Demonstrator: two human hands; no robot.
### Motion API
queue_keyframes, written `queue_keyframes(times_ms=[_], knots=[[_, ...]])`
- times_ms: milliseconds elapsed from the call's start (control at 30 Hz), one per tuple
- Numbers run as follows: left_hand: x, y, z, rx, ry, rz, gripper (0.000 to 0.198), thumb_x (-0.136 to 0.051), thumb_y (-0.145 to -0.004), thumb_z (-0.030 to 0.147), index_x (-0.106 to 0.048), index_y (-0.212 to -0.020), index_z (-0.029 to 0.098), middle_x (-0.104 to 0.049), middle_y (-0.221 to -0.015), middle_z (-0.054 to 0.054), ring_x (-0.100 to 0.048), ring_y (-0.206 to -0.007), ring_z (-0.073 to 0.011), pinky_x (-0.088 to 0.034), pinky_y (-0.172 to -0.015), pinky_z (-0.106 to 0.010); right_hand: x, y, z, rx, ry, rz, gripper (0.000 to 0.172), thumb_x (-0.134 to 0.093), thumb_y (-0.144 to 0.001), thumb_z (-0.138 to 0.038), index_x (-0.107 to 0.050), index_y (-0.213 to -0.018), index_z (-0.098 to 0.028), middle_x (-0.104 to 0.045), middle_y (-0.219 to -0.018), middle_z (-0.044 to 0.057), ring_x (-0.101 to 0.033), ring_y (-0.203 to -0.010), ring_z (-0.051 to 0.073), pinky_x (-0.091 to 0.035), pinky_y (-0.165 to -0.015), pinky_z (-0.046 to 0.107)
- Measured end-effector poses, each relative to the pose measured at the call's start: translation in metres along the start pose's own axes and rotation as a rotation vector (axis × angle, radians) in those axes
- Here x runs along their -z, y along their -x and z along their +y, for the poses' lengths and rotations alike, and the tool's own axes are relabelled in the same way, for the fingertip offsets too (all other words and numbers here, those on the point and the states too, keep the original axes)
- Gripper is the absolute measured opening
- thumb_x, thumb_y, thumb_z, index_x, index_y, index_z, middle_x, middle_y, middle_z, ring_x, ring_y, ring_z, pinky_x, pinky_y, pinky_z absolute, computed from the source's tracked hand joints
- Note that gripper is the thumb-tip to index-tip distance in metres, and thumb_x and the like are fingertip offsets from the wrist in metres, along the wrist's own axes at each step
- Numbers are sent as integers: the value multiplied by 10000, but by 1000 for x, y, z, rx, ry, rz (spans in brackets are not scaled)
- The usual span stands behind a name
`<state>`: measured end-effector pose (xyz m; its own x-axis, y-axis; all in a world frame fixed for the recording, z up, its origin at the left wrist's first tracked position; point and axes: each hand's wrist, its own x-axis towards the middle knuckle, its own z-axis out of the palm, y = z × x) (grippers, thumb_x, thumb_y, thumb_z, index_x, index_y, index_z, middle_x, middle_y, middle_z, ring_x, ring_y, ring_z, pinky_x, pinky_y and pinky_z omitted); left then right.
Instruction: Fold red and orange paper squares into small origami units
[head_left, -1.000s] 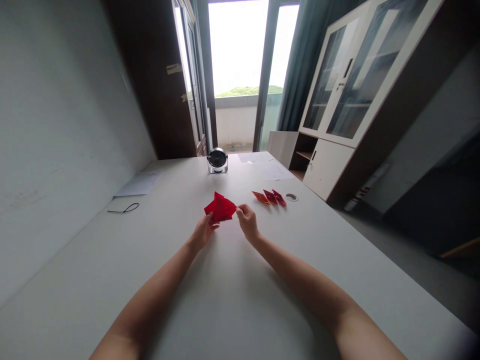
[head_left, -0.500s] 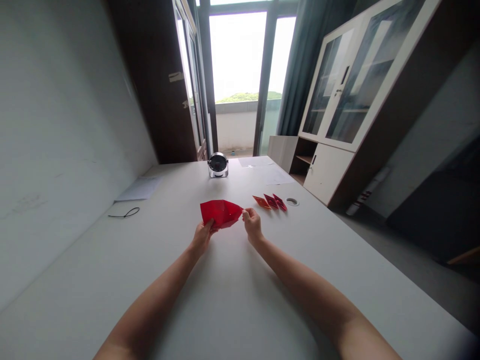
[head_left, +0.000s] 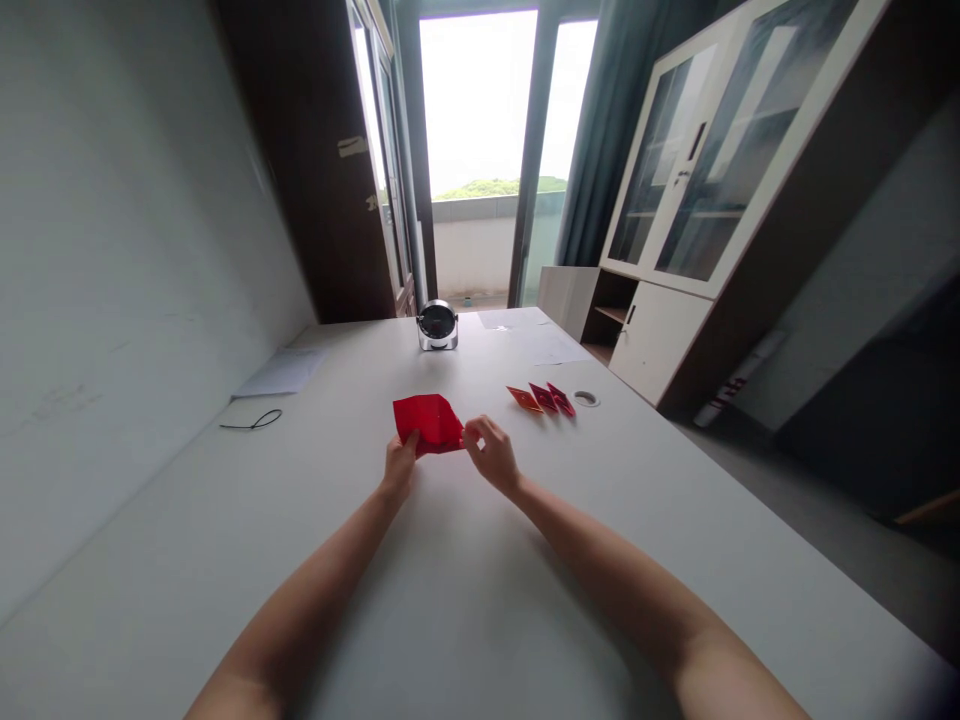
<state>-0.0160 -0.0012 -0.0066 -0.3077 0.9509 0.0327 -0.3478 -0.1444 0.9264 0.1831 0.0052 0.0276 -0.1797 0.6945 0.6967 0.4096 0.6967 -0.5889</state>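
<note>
The paper (head_left: pixel 429 418) is bright red, the table (head_left: pixel 450 600) plain white, the curtain (head_left: pixel 609 130) dark teal (almost grey).

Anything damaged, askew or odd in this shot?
Nothing looks spilled. Two ragged pale patches on the dark cabinet look like torn tape or surface damage; I can't tell which. A lower door of the white-fronted cabinet appears to stand open, showing shelves. The red paper looks creased, probably just folded.
</note>
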Motion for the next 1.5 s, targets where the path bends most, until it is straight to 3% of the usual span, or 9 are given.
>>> queue_keyframes(times_ms=[133, 433, 600, 733, 933, 1067, 1167, 1333, 1500], knots=[[-1, 2, 5, -28, -39, 40, 399, -726, -727, 444, -646, -943, 118, -707, -878, -84, -665, -787, -211, -528, -785, -366, 0, 4, -5, 157, 161, -119, 135, -483, -937, -217, -598, -1008, -217, -590, -907, 65, -547, -820, 202, -452, -813, 342], [3, -1, 0, -107, -137, 111, 349, -693, -732, 472, -630, -847, 148, -660, -771, -25, -575, -677, -155, -449, -644, -271, 5, 1, -2, 392, 358, -255, 206, -531, -909, -208, -617, -1096, -212, -551, -1039, 99, -494, -924, 228, -425, -857, 381], [4, 1, 0, -142, -189, 151, 272, -654, -763, 432, -610, -785, 165, -607, -686, 2, -508, -624, -137, -392, -597, -253, -1, 5, -18, 507, 351, -383, 196, -462, -950, -183, -640, -1018, -230, -568, -862, 58, -501, -829, 200, -392, -815, 348], [-1, 5, -1, -153, -249, 131, 253, -660, -762, 422, -623, -775, 171, -596, -675, 9, -500, -618, -139, -383, -597, -253, -9, 5, -24, 450, 416, -373, 168, -495, -948, -194, -655, -901, -212, -581, -816, 61, -510, -813, 200, -365, -791, 348], [-10, 10, -2, -100, -224, -31, 319, -690, -758, 442, -662, -916, 166, -675, -813, -41, -606, -714, -173, -470, -704, -285, -12, 5, -14, 325, 518, -333, 167, -584, -935, -334, -673, -908, -195, -630, -876, 85, -540, -858, 220, -364, -794, 357], [-11, 13, 0, -183, -325, -92, 300, -693, -772, 419, -675, -945, 175, -686, -849, -43, -608, -748, -182, -476, -707, -276, -15, 8, -9, 228, 460, -315, 175, -591, -936, -349, -682, -883, -208, -644, -839, 65, -557, -827, 203, -372, -801, 344], [-10, 13, 1, -208, -358, -102, 285, -693, -772, 399, -672, -952, 179, -687, -852, -43, -608, -753, -189, -478, -711, -282, -17, 9, -7, 232, 475, -307, 116, -574, -932, -250, -678, -897, -210, -645, -852, 65, -554, -833, 207, -364, -794, 347], [-10, 12, -2, -181, -361, -120, 255, -713, -747, 343, -658, -929, 174, -679, -842, -38, -600, -757, -183, -467, -707, -273, -13, 7, -8, 256, 522, -279, 160, -547, -947, -212, -653, -828, -202, -613, -832, 74, -526, -831, 213, -349, -775, 350], [-14, 11, -1, -64, -176, -49, 217, -726, -700, 293, -640, -842, 152, -645, -739, -7, -562, -663, -136, -450, -667, -247, -9, 7, -17, 338, 573, -240, 167, -523, -967, -226, -638, -850, -192, -588, -881, 87, -493, -880, 226, -350, -798, 362]])
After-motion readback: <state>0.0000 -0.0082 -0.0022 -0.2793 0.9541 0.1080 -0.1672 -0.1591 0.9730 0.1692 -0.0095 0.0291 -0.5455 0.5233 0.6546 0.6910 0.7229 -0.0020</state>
